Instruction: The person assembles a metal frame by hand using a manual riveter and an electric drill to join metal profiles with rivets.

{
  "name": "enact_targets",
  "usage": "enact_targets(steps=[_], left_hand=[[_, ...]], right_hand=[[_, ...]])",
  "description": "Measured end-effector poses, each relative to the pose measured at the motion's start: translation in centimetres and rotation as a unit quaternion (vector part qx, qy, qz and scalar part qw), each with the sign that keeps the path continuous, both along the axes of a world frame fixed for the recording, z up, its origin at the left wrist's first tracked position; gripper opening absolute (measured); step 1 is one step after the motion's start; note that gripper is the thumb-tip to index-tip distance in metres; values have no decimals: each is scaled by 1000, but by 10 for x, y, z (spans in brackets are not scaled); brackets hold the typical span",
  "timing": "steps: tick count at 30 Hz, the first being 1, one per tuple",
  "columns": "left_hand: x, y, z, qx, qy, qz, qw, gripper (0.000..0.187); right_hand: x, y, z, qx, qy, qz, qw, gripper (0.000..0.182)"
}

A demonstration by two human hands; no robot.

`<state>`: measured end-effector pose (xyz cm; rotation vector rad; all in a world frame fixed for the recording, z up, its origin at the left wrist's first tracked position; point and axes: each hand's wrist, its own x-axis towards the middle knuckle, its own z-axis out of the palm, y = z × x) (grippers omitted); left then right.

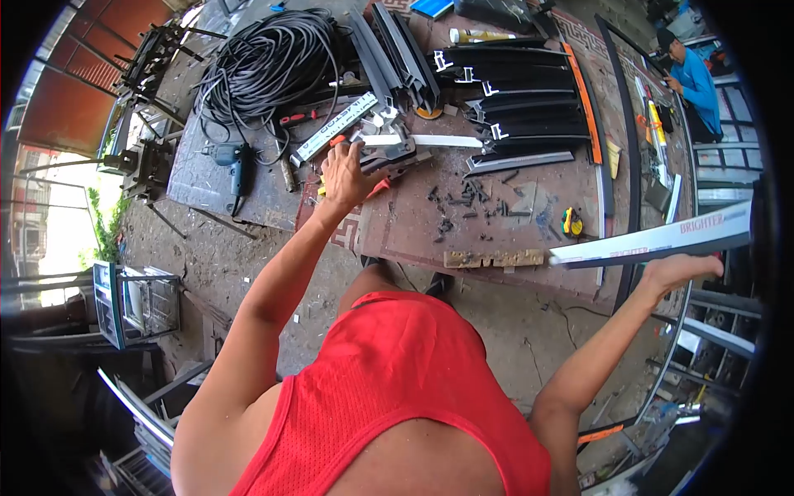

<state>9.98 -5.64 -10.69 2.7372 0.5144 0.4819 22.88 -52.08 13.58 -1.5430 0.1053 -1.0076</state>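
Observation:
My left hand (343,174) reaches over the near-left part of the worktable, fingers spread and bent over a dark tool (397,155) with red on it; whether it touches the tool is unclear. Beyond the fingers lies a white labelled strip (335,128). On the right, my right hand (682,271) is under a long profile (662,240) with white "BRIGHTER" film, palm against it and fingers stretched out. The profile's near end hangs over the table edge beside a notched wooden block (494,259). Small black pieces (471,198) are scattered mid-table.
A coiled black cable (269,70) and a drill (237,175) occupy the left side. Black profiles (529,99) lie by an orange bar (584,103). A yellow tape measure (571,221) sits at the right. Another person (697,87) in blue works at far right.

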Motion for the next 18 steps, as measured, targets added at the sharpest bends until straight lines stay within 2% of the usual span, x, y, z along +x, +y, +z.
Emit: enact_targets(steps=[1, 2, 4, 5, 7, 10, 13, 15, 18], left_hand=[[3, -2, -6, -43, -11, -18, 999, 65], [6, 1, -18, -80, -39, -67, 994, 55], [1, -13, -14, -233, 51, -122, 964, 48], [-6, -29, -19, -230, 35, -143, 962, 46], [-24, -64, -31, -232, 100, -233, 939, 56], [-46, -129, -28, -204, 165, -324, 909, 62], [-46, -160, -93, -201, 103, -396, 890, 53], [-40, -154, -93, -187, 88, -335, 919, 47], [-34, -125, -74, -160, 75, -288, 941, 36]], right_hand=[[5, -7, 3, -153, -52, 28, 986, 100], [5, -12, 3, -275, -68, 56, 957, 90], [-23, 41, 21, -475, 13, 172, 863, 73], [-30, 57, 16, -523, 65, 231, 818, 67], [-37, 72, -18, -546, 174, 334, 749, 64], [-42, 55, -94, -609, 258, 373, 651, 62], [-56, 37, -159, -621, 279, 437, 588, 63], [-63, 30, -190, -643, 272, 451, 556, 65], [-71, 33, -240, -662, 230, 460, 545, 70]])
